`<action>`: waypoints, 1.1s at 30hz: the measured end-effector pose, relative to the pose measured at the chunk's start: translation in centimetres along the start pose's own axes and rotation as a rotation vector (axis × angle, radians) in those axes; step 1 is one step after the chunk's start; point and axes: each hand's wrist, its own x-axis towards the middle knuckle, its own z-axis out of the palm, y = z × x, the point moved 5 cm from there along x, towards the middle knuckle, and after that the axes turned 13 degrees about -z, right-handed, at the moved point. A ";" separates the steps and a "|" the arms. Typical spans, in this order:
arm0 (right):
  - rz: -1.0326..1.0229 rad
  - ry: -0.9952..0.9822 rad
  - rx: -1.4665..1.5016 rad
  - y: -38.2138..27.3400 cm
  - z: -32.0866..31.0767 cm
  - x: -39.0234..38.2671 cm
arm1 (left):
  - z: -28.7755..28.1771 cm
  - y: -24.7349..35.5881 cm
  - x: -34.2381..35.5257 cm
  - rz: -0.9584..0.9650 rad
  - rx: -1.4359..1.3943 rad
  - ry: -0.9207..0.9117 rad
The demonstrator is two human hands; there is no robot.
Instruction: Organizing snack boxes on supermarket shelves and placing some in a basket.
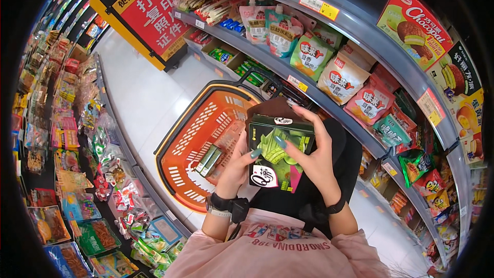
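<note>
Between both hands, in front of my lap, is a dark green snack box (288, 149) with a picture of green cakes on its front. My left hand (237, 160) grips its left side, thumb on the front face. From the right, my right hand (318, 149) wraps round it, with the thumb across the front and the fingers at the upper right corner. A dark brown flap or panel (275, 107) rises behind the box's top edge; I cannot tell whether it belongs to the box. Left of the hands stands an orange shopping basket (177, 177), with a small green and white package (208, 160) inside.
Shelves (355, 128) with bagged snacks and price tags curve along the right. Along the left runs another long shelf of packaged snacks (98, 237). A red and yellow sign stand (149, 18) stands on the white tiled floor (121, 54) ahead.
</note>
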 end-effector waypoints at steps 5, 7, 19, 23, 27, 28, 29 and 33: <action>0.097 -0.020 0.072 0.3 0.4 -0.6 | -0.9 -1.1 -0.1 0.057 -0.181 0.029; 0.189 0.014 0.134 0.7 0.5 -1.0 | -1.6 -1.4 0.5 0.037 -0.220 0.054; 0.129 0.689 0.429 1.7 -4.3 -1.3 | -1.2 -0.7 -3.5 -0.101 -0.132 0.178; -0.033 0.785 0.254 -0.1 -2.8 -1.1 | -3.0 -3.2 -3.9 0.016 -0.013 0.130; -0.018 0.433 0.355 -2.2 -1.8 -0.7 | -3.1 -2.1 -3.5 0.044 0.040 0.198; 0.004 0.340 0.384 -2.4 -1.9 -0.5 | -2.2 -1.1 -3.7 0.007 0.045 0.243; 0.026 0.245 0.414 -2.8 -1.9 -0.2 | -2.6 -0.6 -3.7 -0.023 0.148 0.345; 0.057 -0.115 0.239 -4.4 -3.3 0.5 | -2.6 1.3 -3.9 0.129 0.332 0.353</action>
